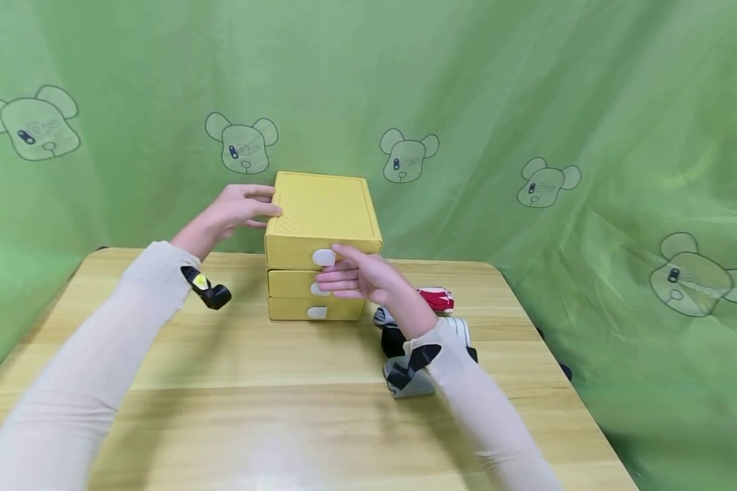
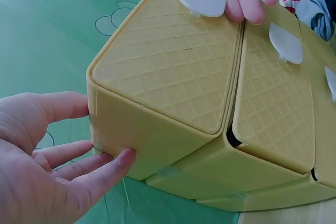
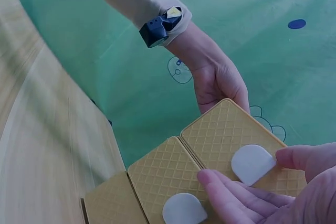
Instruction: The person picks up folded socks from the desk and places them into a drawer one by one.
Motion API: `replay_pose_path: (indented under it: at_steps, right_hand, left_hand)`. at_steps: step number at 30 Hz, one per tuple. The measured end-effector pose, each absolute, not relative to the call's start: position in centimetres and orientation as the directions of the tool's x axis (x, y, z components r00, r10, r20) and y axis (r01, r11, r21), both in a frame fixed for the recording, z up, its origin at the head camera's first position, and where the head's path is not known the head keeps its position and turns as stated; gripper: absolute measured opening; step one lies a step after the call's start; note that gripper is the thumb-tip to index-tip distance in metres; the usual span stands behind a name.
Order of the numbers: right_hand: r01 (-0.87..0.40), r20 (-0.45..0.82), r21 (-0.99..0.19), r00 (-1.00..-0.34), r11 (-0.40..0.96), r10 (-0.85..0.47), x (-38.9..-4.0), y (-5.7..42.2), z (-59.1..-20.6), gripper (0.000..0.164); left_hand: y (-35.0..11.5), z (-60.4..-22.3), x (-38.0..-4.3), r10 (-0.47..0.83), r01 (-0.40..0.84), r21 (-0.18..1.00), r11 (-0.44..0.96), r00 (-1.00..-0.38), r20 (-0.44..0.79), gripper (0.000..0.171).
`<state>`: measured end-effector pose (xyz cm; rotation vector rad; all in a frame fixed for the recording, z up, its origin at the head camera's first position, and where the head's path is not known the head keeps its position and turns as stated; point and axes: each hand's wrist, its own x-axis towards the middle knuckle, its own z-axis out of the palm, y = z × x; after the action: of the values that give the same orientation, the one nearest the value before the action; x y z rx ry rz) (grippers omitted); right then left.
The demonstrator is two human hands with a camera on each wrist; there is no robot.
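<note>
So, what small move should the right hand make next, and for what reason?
Likely the right hand should pinch the top knob: its thumb is at the knob's edge, while its fingers look fairly straight, not closed round it. The top drawer looks shut, and the left hand touches the box, so it could steady a pull.

I log the drawer unit as yellow, a crisscross grid on its drawer fronts, its pull tabs plain white. Tabletop: pale wood, streaked grain. I note the far curtain as green, printed with dark-outlined bear heads. Right side, rolled cloths: far one red with white; another white, dark-striped; one black; near one grey. I see off-white sleeves, black wrist cameras, the left bearing a yellow patch.
</note>
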<state>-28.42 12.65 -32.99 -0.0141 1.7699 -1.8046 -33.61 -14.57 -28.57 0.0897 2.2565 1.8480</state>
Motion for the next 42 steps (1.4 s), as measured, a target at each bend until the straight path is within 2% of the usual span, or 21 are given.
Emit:
replay_pose_path:
  at_steps: [7, 14, 33, 42]
  right_hand:
    - [0.377, -0.357, -0.926, -0.848, 0.028, -0.392, -28.2, 13.1, -33.7, 0.055]
    - [0.325, -0.303, -0.946, -0.872, 0.009, -0.383, -28.2, 13.3, -34.1, 0.052]
    - [0.304, -0.296, -0.951, -0.853, 0.053, -0.429, -26.8, 13.6, -34.6, 0.056]
    - [0.282, -0.306, -0.952, -0.84, 0.12, -0.448, -25.1, 13.6, -34.4, 0.061]
  left_hand:
    - [-13.7, -28.3, -33.4, 0.161, -0.187, 0.97, 0.158, -0.964, -0.212, 0.072]
    - [-12.9, -27.6, -33.7, 0.136, -0.216, 0.963, 0.16, -0.962, -0.239, 0.073]
    - [-14.1, -27.1, -34.2, 0.175, -0.225, 0.921, 0.319, -0.941, -0.29, 0.075]
    - [-14.9, -26.9, -34.3, 0.169, -0.226, 0.915, 0.335, -0.941, -0.294, 0.074]
